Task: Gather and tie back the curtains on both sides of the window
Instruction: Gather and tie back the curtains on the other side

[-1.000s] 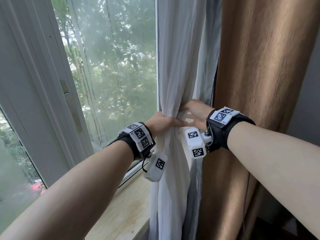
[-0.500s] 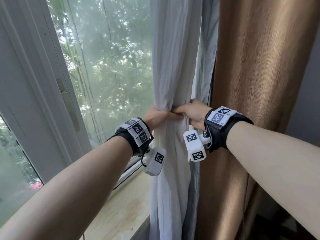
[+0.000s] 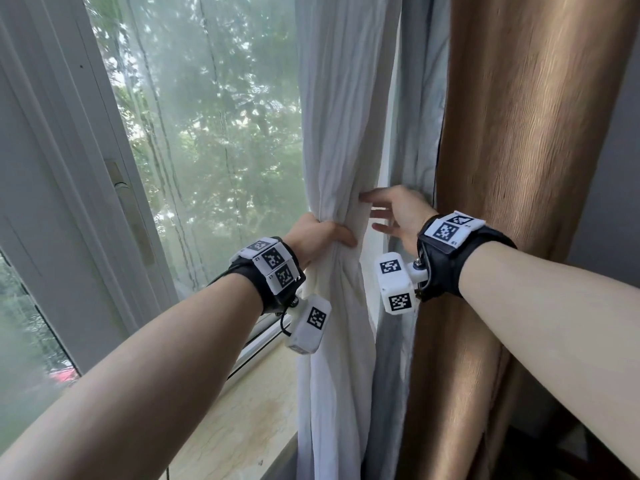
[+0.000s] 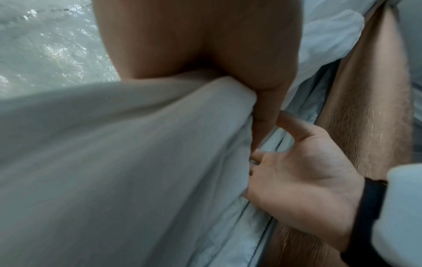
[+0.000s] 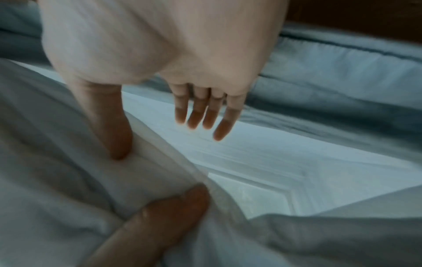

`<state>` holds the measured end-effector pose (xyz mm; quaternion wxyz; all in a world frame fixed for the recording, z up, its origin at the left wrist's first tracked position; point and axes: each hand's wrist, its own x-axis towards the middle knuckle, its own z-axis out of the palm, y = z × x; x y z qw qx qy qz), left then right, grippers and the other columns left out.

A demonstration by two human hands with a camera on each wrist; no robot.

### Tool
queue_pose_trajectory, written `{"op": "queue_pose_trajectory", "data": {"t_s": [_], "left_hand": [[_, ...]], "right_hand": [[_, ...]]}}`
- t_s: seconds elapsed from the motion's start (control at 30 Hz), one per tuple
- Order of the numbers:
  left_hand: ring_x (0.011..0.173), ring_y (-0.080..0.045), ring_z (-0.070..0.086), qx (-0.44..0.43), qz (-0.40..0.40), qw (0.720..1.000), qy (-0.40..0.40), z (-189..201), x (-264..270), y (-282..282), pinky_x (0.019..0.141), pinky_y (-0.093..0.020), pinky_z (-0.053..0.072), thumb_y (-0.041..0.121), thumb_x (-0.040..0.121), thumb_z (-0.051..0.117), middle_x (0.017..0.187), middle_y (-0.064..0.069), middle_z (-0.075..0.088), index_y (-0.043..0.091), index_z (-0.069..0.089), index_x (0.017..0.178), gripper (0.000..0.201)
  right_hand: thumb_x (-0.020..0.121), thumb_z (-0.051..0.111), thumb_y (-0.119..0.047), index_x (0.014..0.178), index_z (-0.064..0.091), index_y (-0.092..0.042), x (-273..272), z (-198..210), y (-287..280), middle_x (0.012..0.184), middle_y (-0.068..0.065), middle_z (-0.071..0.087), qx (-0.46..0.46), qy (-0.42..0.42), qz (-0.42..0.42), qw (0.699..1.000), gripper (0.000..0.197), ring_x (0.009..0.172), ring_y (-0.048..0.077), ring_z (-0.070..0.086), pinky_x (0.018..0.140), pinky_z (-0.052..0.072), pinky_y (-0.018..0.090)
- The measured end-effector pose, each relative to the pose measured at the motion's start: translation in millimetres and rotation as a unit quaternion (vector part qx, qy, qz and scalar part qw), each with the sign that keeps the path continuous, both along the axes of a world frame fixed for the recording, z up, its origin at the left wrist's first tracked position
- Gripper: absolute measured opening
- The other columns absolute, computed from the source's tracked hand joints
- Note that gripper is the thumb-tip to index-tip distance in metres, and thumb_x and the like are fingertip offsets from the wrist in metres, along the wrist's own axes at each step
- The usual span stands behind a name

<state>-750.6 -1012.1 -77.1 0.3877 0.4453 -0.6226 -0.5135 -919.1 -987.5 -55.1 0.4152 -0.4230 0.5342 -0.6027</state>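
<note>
A white sheer curtain (image 3: 341, 109) hangs gathered in a bunch at the right side of the window. My left hand (image 3: 320, 237) grips the bunch at its waist, fingers wrapped round the back and thumb across the front; the same hand (image 4: 237, 59) squeezes the white fabric (image 4: 118, 162) in the left wrist view. Beside the bunch on its right, my right hand (image 3: 389, 211) is spread, thumb tip touching the fabric, fingers straight and holding nothing. The right hand (image 5: 160, 63) shows straight fingers over the curtain (image 5: 57, 180). A brown heavy curtain (image 3: 530, 168) hangs further right.
A grey-blue lining layer (image 3: 417, 109) hangs between the white and brown curtains. The window glass (image 3: 207, 133) with a mesh screen is on the left, its white frame (image 3: 59, 174) carrying a handle (image 3: 130, 216). A beige stone sill (image 3: 242, 420) runs below.
My right hand let go of the white bunch and opened, drawing slightly to the right. The left hand kept its grip on the gathered curtain.
</note>
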Motion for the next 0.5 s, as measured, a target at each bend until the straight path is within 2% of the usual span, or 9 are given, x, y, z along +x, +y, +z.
{"op": "queue_pose_trajectory", "data": {"t_s": [0.07,0.13,0.2,0.23,0.3,0.33,0.4,0.5], "left_hand": [[0.092,-0.036,0.077,0.006,-0.022,1.000,0.000,0,0,1,0.085,-0.052,0.064,0.000,0.069,0.085,0.101,-0.016,0.079,0.003,0.074,0.110,0.043],[0.094,-0.033,0.077,0.001,-0.044,0.999,0.012,0,-2,2,0.088,-0.049,0.063,0.001,0.072,0.088,0.102,-0.014,0.080,0.005,0.074,0.113,0.044],[0.097,-0.030,0.077,-0.009,-0.051,0.998,0.022,-2,-2,1,0.091,-0.047,0.062,0.004,0.075,0.088,0.105,-0.012,0.080,0.007,0.074,0.115,0.042],[0.097,-0.029,0.077,-0.015,-0.045,0.999,0.025,-2,-2,0,0.092,-0.047,0.062,0.006,0.074,0.089,0.104,-0.011,0.080,0.008,0.075,0.113,0.042],[0.095,-0.027,0.078,-0.024,-0.025,0.999,0.031,-4,0,-2,0.091,-0.045,0.062,0.012,0.067,0.092,0.103,-0.008,0.080,0.010,0.079,0.109,0.045],[0.094,-0.026,0.078,-0.028,-0.014,0.999,0.030,-4,1,-3,0.091,-0.044,0.063,0.015,0.063,0.094,0.101,-0.007,0.081,0.011,0.080,0.107,0.046],[0.092,-0.023,0.078,-0.039,0.008,0.999,0.029,-7,1,-5,0.090,-0.041,0.063,0.012,0.063,0.095,0.099,-0.005,0.081,0.012,0.082,0.102,0.042],[0.089,-0.018,0.077,-0.045,0.011,0.999,0.029,-7,0,-4,0.088,-0.037,0.063,0.004,0.069,0.092,0.095,-0.003,0.081,0.013,0.080,0.098,0.033]], "right_hand": [[0.082,0.081,-0.022,0.095,0.072,-0.025,4,0,1,0.117,-0.004,0.065,0.016,0.010,0.009,1.000,0.016,0.120,0.017,0.057,0.096,0.056,0.039],[0.079,0.077,-0.025,0.097,0.068,-0.027,11,0,2,0.127,-0.002,0.059,0.039,-0.019,0.058,0.997,0.020,0.126,0.019,0.051,0.100,0.052,0.042],[0.069,0.072,-0.028,0.106,0.068,-0.021,16,-1,1,0.127,0.003,0.059,0.060,-0.059,0.088,0.993,0.038,0.112,0.024,0.057,0.086,0.052,0.039],[0.073,0.070,-0.027,0.108,0.068,-0.018,17,-2,0,0.121,0.006,0.061,0.060,-0.068,0.098,0.991,0.036,0.104,0.026,0.059,0.083,0.050,0.038],[0.090,0.062,-0.021,0.110,0.069,-0.014,20,-3,-1,0.108,0.009,0.067,0.047,-0.065,0.109,0.991,0.022,0.094,0.028,0.061,0.085,0.048,0.037],[0.094,0.060,-0.019,0.113,0.071,-0.013,21,-4,-1,0.103,0.008,0.070,0.041,-0.056,0.112,0.991,0.022,0.092,0.026,0.063,0.085,0.049,0.037],[0.096,0.060,-0.019,0.122,0.072,-0.009,22,-4,-3,0.102,0.007,0.073,0.030,-0.030,0.108,0.993,0.030,0.092,0.023,0.064,0.080,0.052,0.033],[0.098,0.059,-0.018,0.128,0.072,-0.006,28,-4,-4,0.106,0.007,0.075,0.029,0.000,0.101,0.994,0.034,0.088,0.018,0.068,0.065,0.052,0.025]]}}
